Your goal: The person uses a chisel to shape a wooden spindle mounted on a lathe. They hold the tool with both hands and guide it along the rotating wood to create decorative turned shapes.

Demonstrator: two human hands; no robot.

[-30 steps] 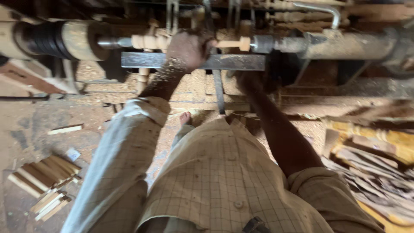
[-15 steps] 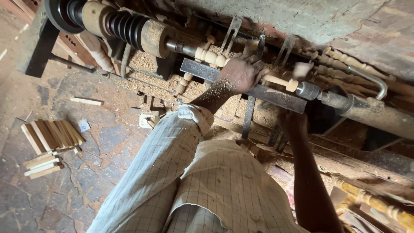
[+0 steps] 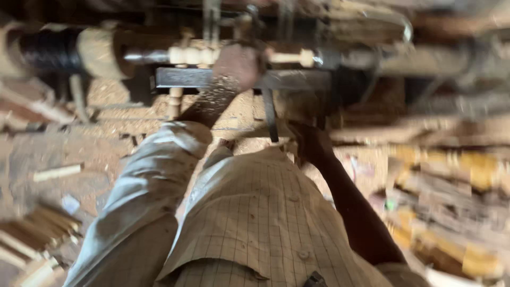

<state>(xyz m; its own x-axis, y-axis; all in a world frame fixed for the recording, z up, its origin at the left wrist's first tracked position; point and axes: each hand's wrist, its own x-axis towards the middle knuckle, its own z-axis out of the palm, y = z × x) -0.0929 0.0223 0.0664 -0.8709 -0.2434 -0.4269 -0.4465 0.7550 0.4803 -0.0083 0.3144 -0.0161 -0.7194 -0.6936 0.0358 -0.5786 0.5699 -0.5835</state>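
Pale turned wood — a spindle (image 3: 194,55) with beads already cut into it — sits mounted in a lathe, running left and right just past the left hand (image 3: 236,66). In the head view, the only one, that hand rests on the dark metal tool rest (image 3: 183,77), knuckles up, wrist dusted with shavings; its fingers appear curled down over the rest, but blur hides whether they pinch a tool. The right hand (image 3: 309,142) sits lower and nearer the body, seemingly closed around a dark tool handle (image 3: 271,118) that slopes up toward the rest — I cannot tell the grip exactly.

To do the cut well, I judge the left hand should stay planted on the rest as a steady pivot, while the right steers from low down in small, even sweeps. Sawdust (image 3: 111,111) lies thick below the left hand; short wooden sticks (image 3: 37,242) lie well off to its left.
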